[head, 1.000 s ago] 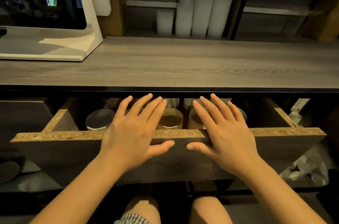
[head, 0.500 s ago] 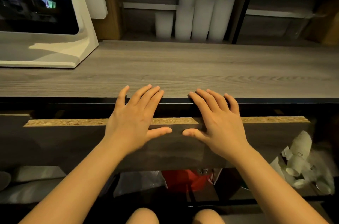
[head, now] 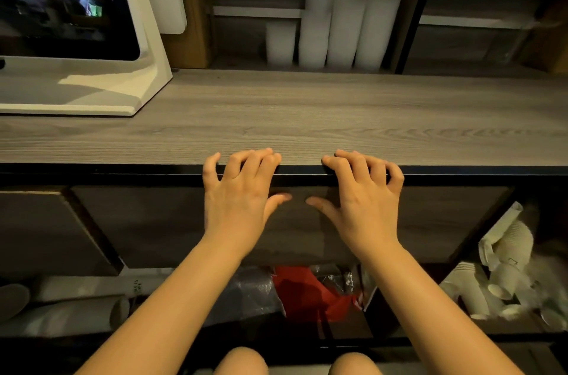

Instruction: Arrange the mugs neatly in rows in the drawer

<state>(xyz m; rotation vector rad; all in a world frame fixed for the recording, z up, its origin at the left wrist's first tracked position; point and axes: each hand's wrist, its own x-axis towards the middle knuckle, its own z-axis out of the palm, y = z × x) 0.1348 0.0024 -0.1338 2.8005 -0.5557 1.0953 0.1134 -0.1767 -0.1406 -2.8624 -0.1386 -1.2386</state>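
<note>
A person's two bare hands rest flat against the dark wood-grain front of a closed drawer point(head: 292, 227), a wide panel running left to right just under the grey woodgrain counter point(head: 307, 116). The left hand point(head: 238, 196) and right hand point(head: 364, 202) lie side by side, palms on the panel, fingers spread and curled loosely at the counter's black edge, thumbs nearly meeting, gripping nothing. No mugs are visible. Stacked translucent plastic cups point(head: 338, 21) stand at the counter's back; a white monitor stand point(head: 123, 82) sits on its left.
</note>
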